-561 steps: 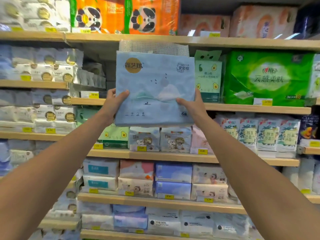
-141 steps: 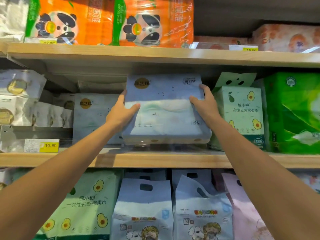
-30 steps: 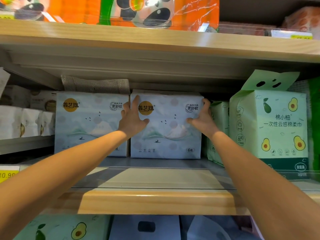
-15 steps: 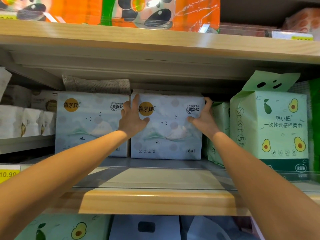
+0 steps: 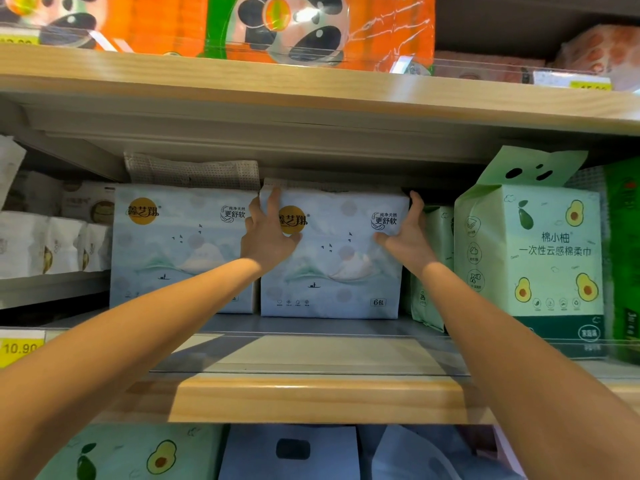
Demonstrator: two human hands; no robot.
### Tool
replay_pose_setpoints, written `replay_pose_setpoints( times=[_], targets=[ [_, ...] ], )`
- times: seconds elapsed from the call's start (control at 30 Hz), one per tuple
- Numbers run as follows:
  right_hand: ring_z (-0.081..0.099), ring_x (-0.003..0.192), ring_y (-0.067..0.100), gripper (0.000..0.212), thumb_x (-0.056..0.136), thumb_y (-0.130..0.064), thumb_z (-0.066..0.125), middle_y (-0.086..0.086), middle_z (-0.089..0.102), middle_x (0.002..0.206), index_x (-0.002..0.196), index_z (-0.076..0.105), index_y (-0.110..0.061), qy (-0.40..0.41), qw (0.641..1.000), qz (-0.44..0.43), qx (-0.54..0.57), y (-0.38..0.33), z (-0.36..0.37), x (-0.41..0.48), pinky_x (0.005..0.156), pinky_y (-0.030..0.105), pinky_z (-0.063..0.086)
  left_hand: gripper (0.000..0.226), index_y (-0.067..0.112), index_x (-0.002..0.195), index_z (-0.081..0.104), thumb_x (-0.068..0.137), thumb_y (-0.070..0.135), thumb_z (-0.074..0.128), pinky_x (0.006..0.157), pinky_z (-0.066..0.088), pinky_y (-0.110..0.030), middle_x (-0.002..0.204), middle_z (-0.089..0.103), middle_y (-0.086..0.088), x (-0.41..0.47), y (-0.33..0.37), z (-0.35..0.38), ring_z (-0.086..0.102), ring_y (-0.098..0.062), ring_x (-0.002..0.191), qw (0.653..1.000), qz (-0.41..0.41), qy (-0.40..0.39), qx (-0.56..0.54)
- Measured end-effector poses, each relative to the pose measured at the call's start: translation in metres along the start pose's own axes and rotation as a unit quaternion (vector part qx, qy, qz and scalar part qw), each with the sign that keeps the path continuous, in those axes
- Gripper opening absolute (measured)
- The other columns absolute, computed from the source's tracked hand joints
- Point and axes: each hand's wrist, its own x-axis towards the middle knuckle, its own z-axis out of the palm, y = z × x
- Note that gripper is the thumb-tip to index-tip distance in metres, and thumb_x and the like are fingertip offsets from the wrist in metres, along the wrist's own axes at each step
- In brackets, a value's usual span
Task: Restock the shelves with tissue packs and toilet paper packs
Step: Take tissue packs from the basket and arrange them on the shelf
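Note:
A pale blue tissue pack (image 5: 339, 271) with a mountain picture stands upright at the back of the middle shelf (image 5: 311, 396). My left hand (image 5: 268, 237) lies flat on its upper left corner, fingers spread over the gold logo. My right hand (image 5: 407, 233) grips its upper right edge, fingers wrapped round the side. A second identical blue pack (image 5: 180, 251) stands right beside it on the left, touching it.
A green avocado-print pack (image 5: 540, 258) stands at the right, nearer the shelf front, with a smaller green pack (image 5: 429, 271) behind it. White packs (image 5: 52, 244) fill the left. Orange panda packs (image 5: 311, 26) sit on the shelf above, close overhead. A yellow price tag (image 5: 19, 348) marks the left edge.
Over the earlier frames the blue pack went from held in the air to lying on the shelf to standing upright at the back. In the last second the hands barely moved.

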Motion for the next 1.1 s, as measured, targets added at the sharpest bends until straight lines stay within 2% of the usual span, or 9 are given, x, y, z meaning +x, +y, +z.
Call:
replay_pose_setpoints(
  times=[0.13,0.3,0.43,0.53,0.67,0.8,0.93,1.0,1.1],
  targets=[
    [0.039,0.132,0.026,0.095,0.081,-0.006,0.065,0.010,0.028,0.149,0.149,0.000,-0.021,0.001,1.000,0.011,-0.008,0.001,0.000,0.000,0.111,0.034,0.034,0.092,0.030,0.150,0.006,0.083,0.034,0.068,0.092,0.043,-0.050,0.151,0.016,-0.016,0.002,-0.003,0.000,0.029,-0.042,0.134,1.000,0.008,0.003,-0.004],
    [0.045,0.127,0.025,0.089,0.083,0.001,0.061,0.011,0.038,0.144,0.148,0.000,-0.013,0.011,1.000,0.009,-0.021,-0.002,0.002,0.001,0.104,0.029,0.037,0.091,0.012,0.147,0.011,0.081,0.021,0.073,0.103,0.037,-0.050,0.150,0.021,-0.015,0.005,-0.007,0.003,0.029,-0.040,0.136,0.996,0.007,0.019,-0.084],
    [0.054,0.114,0.023,0.082,0.083,0.002,0.064,0.011,0.052,0.128,0.143,0.009,-0.007,0.036,0.999,-0.001,-0.015,-0.002,0.002,0.004,0.096,0.029,0.042,0.080,0.002,0.137,0.018,0.082,0.020,0.073,0.105,0.038,-0.046,0.145,0.028,-0.017,0.010,-0.012,0.002,0.035,-0.037,0.132,0.991,0.008,0.025,-0.130],
    [0.055,0.100,0.019,0.070,0.084,0.002,0.063,0.006,0.053,0.111,0.137,0.018,-0.004,0.059,0.998,0.007,-0.011,-0.003,0.002,0.007,0.087,0.031,0.046,0.074,-0.002,0.135,0.021,0.084,0.017,0.071,0.106,0.037,-0.038,0.145,0.030,-0.019,0.013,-0.014,0.000,0.035,-0.034,0.134,0.992,0.013,0.027,-0.125],
    [0.055,0.095,0.021,0.056,0.085,-0.001,0.060,0.006,0.055,0.107,0.130,0.027,-0.003,0.046,0.998,0.007,-0.053,-0.002,0.003,0.012,0.077,0.028,0.042,0.071,-0.003,0.135,0.025,0.084,0.018,0.070,0.102,0.034,-0.033,0.142,0.030,-0.019,0.012,-0.014,0.000,0.033,-0.034,0.132,0.995,0.028,0.017,-0.099],
    [0.054,0.114,0.028,0.067,0.080,-0.005,0.064,0.012,0.053,0.124,0.135,0.026,-0.005,0.020,0.997,-0.012,-0.079,0.006,0.009,0.013,0.089,0.031,0.044,0.076,0.003,0.140,0.024,0.082,0.021,0.071,0.103,0.033,-0.039,0.146,0.023,-0.015,0.007,-0.012,0.002,0.026,-0.035,0.134,0.999,0.021,-0.009,-0.042],
    [0.048,0.123,0.029,0.088,0.077,-0.009,0.067,0.015,0.041,0.138,0.146,0.012,-0.011,-0.018,0.996,-0.010,-0.086,0.011,0.009,0.010,0.104,0.040,0.041,0.081,0.009,0.143,0.021,0.082,0.025,0.072,0.106,0.029,-0.039,0.147,0.018,-0.013,0.004,-0.010,0.003,0.024,-0.036,0.134,0.998,-0.004,-0.039,-0.048],
    [0.046,0.125,0.029,0.093,0.077,-0.011,0.068,0.014,0.039,0.141,0.149,0.009,-0.013,-0.021,0.996,-0.005,-0.082,0.012,0.008,0.012,0.106,0.041,0.040,0.082,0.011,0.144,0.019,0.082,0.025,0.071,0.107,0.028,-0.038,0.147,0.017,-0.013,0.004,-0.011,0.003,0.023,-0.035,0.134,0.997,-0.008,-0.049,-0.052],
    [0.045,0.126,0.028,0.093,0.079,-0.012,0.069,0.013,0.039,0.142,0.149,0.008,-0.014,-0.019,0.997,0.004,-0.080,0.011,0.009,0.012,0.105,0.036,0.039,0.081,0.012,0.144,0.019,0.083,0.026,0.071,0.106,0.028,-0.037,0.147,0.017,-0.012,0.004,-0.011,0.003,0.023,-0.034,0.134,0.997,-0.014,-0.049,-0.061]
  ],
)
